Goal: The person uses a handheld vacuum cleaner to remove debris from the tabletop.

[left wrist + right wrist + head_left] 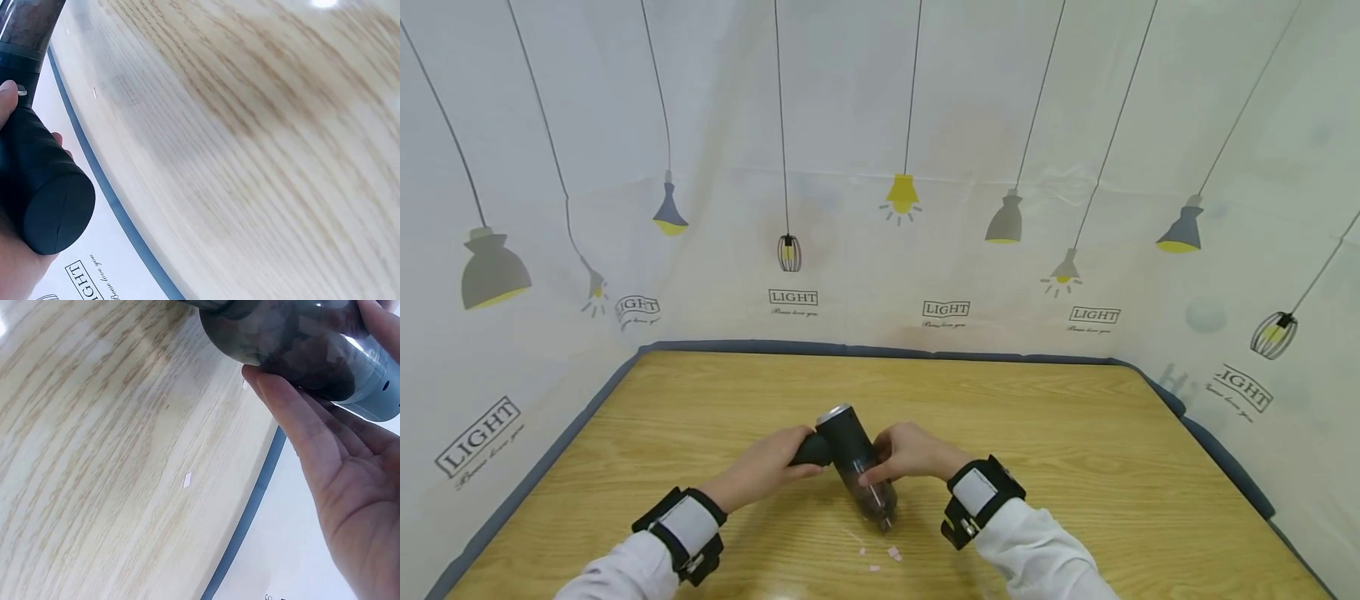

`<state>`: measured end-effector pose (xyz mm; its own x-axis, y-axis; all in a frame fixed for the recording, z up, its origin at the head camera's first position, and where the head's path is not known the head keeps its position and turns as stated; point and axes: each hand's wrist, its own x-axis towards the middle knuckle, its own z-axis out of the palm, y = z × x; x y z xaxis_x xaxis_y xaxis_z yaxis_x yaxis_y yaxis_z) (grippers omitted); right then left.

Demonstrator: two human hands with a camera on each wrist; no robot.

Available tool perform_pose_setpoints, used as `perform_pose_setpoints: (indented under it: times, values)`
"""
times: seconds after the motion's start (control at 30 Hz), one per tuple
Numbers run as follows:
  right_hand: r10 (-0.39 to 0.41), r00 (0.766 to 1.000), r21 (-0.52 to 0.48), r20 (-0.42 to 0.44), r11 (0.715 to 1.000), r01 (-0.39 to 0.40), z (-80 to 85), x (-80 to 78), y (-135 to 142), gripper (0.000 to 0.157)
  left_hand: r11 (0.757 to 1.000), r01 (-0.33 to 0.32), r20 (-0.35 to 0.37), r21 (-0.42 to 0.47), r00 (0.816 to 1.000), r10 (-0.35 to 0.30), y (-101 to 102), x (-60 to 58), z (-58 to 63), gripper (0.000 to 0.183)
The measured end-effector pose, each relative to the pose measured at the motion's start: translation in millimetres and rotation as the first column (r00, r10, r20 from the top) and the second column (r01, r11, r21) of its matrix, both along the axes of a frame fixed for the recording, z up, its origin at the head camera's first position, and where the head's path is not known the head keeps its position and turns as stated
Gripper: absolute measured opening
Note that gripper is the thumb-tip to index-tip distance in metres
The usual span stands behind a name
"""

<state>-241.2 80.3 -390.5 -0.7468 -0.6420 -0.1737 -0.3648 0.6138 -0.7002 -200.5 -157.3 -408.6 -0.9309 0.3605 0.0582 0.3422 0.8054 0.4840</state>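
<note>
A black handheld vacuum cleaner [847, 440] is tilted over the table, its clear nozzle end pointing down toward the near side. My left hand [769, 463] grips its black handle [40, 159], the thumb lying near a small silver button [22, 90]. Around the see-through dust cup [281, 344], my right hand [917, 452] has its thumb on the near side and its fingers on the other. Inside the cup are many pale scraps. Small pale paper bits [894, 553] lie on the table just below the nozzle, and another scrap [187, 480] shows in the right wrist view.
The wooden table [1037, 425] has a dark blue-grey border [865, 350] along its back and sides. A white curtain [850, 108] printed with hanging lamps surrounds it. Straps with small devices [981, 496] are on both wrists.
</note>
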Motion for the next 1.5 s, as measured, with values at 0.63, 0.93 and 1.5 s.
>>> perform_pose_setpoints:
  times: [0.63,0.93,1.5]
  values:
    - [0.016,0.997,-0.027,0.07,1.0,-0.014,3.3,5.3,-5.0,0.042,0.998,0.059,-0.02,-0.001,0.998,-0.059,-6.8,6.6,1.2,0.038]
    - [-0.003,0.996,-0.011,0.093,1.0,0.004,3.8,6.5,-2.8,0.045,0.997,0.078,-0.011,0.005,0.997,-0.078,-3.4,9.6,2.3,0.038]
    - [-0.01,0.995,0.002,0.1,1.0,0.01,1.5,3.0,-1.1,0.048,0.997,0.081,-0.011,0.018,0.997,-0.081,-2.0,8.8,2.7,0.037]
